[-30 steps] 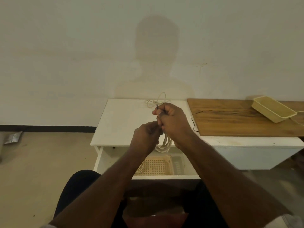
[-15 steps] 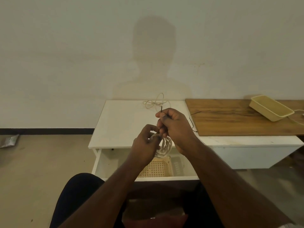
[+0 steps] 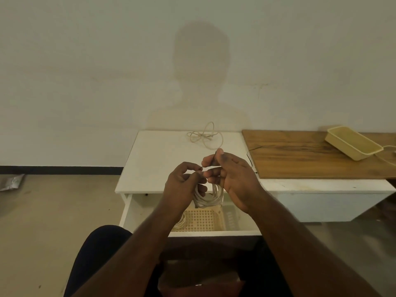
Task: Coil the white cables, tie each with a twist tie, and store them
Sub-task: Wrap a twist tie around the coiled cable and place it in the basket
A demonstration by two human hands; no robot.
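Holding a coiled white cable (image 3: 209,197) above the open drawer (image 3: 147,207), the left hand (image 3: 184,187) curls its fingers round the coil, and the right hand (image 3: 230,174) pinches a thin dark twist tie (image 3: 212,158) between thumb and forefinger, just over the coil. In the drawer lies a beige basket (image 3: 201,219) with another white cable (image 3: 181,221) at its left edge; the arms hide part of it. On the white cabinet (image 3: 158,163) behind the hands a loose cable (image 3: 205,137) lies uncoiled. To the right, a wooden board (image 3: 310,161) carries a yellow tray (image 3: 353,142), and a thin black wire (image 3: 249,155) lies at its left edge.
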